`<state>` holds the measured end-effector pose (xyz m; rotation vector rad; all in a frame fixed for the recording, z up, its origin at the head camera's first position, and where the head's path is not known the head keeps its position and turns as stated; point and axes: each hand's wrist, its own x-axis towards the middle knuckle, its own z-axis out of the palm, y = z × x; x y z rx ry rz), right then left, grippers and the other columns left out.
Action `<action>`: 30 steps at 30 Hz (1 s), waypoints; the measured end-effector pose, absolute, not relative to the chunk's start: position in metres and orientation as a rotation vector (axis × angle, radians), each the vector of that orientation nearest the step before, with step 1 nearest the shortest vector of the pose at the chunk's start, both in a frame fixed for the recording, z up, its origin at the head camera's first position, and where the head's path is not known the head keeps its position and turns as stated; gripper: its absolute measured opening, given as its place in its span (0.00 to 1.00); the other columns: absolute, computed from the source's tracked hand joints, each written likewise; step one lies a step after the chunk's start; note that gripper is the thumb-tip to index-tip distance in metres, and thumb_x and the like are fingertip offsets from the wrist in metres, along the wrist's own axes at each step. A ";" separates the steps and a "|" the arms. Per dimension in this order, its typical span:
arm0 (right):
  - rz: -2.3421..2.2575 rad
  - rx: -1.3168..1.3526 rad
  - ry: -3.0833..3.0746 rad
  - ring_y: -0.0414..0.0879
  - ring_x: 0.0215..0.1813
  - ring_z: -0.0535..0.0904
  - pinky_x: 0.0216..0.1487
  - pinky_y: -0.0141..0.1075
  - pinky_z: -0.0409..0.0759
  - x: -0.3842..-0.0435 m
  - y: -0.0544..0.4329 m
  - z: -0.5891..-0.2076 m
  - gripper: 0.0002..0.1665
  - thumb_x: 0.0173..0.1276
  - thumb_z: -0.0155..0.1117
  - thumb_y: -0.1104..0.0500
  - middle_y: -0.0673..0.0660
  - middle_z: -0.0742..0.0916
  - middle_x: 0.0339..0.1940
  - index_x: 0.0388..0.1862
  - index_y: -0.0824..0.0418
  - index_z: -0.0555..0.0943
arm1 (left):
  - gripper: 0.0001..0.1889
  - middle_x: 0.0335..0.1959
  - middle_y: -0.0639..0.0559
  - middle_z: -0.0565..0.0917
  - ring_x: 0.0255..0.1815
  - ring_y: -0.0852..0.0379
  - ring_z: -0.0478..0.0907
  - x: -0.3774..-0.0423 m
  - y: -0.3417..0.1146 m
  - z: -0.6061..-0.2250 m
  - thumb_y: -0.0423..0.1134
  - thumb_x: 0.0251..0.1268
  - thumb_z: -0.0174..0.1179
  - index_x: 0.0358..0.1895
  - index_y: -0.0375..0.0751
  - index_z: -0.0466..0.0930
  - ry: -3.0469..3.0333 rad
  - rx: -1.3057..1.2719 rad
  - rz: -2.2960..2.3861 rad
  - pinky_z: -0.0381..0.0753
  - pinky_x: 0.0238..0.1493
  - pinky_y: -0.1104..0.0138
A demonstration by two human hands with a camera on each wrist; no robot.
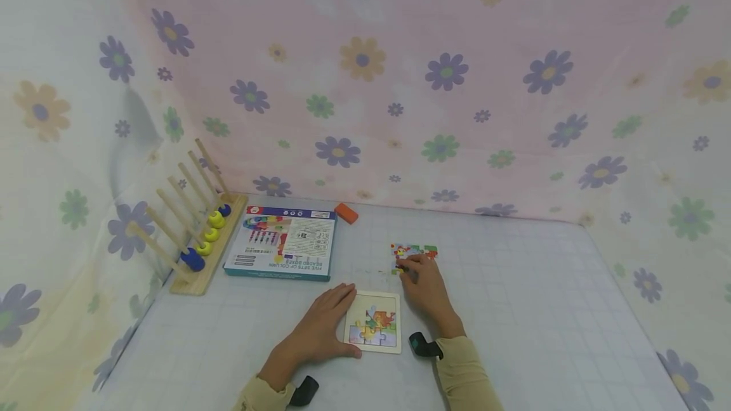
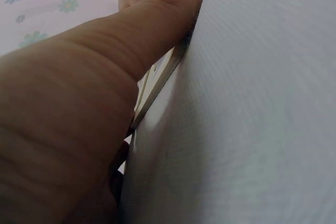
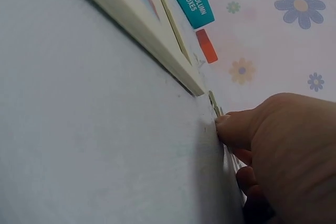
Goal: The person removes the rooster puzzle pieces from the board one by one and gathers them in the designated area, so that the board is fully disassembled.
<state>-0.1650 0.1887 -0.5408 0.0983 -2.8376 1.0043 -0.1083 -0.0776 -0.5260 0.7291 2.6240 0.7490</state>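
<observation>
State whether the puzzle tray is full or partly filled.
The tray is partly filled: pieces cover its lower part; bare board shows at top.

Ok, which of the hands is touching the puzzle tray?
The left hand, at the left side of the puzzle tray; the right hand is apart from it, at the colourful puzzle beyond.

Wooden peg rack, flat box, orange block, floral cloth backdrop
</observation>
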 end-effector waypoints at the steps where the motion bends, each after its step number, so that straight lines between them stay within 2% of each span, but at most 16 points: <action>1: 1.004 0.094 -2.841 0.58 0.61 0.77 0.62 0.55 0.80 -0.165 0.188 -0.541 0.16 0.69 0.68 0.62 0.60 0.84 0.56 0.55 0.58 0.88 | 0.62 0.85 0.54 0.53 0.86 0.49 0.48 -0.108 -0.078 -0.526 0.69 0.47 0.74 0.83 0.48 0.52 2.625 0.726 0.747 0.52 0.86 0.49; 16: 1.112 0.056 -2.812 0.56 0.62 0.80 0.64 0.56 0.80 -0.156 0.194 -0.542 0.20 0.68 0.68 0.60 0.58 0.84 0.58 0.59 0.54 0.85 | 0.62 0.85 0.55 0.52 0.86 0.50 0.48 -0.109 -0.079 -0.529 0.70 0.47 0.72 0.83 0.48 0.52 2.616 0.726 0.762 0.52 0.86 0.50; 24: 1.246 0.053 -2.811 0.48 0.59 0.80 0.65 0.50 0.80 -0.135 0.192 -0.543 0.20 0.69 0.70 0.58 0.50 0.84 0.54 0.59 0.48 0.85 | 0.62 0.85 0.54 0.53 0.86 0.49 0.49 -0.109 -0.078 -0.528 0.70 0.47 0.73 0.83 0.48 0.52 2.614 0.721 0.760 0.53 0.86 0.49; 30: 1.236 0.180 -2.811 0.44 0.57 0.81 0.65 0.51 0.82 -0.116 0.181 -0.541 0.20 0.66 0.74 0.57 0.44 0.85 0.51 0.57 0.47 0.86 | 0.61 0.85 0.53 0.54 0.85 0.49 0.50 -0.109 -0.079 -0.527 0.70 0.48 0.73 0.83 0.48 0.52 2.623 0.731 0.758 0.54 0.85 0.48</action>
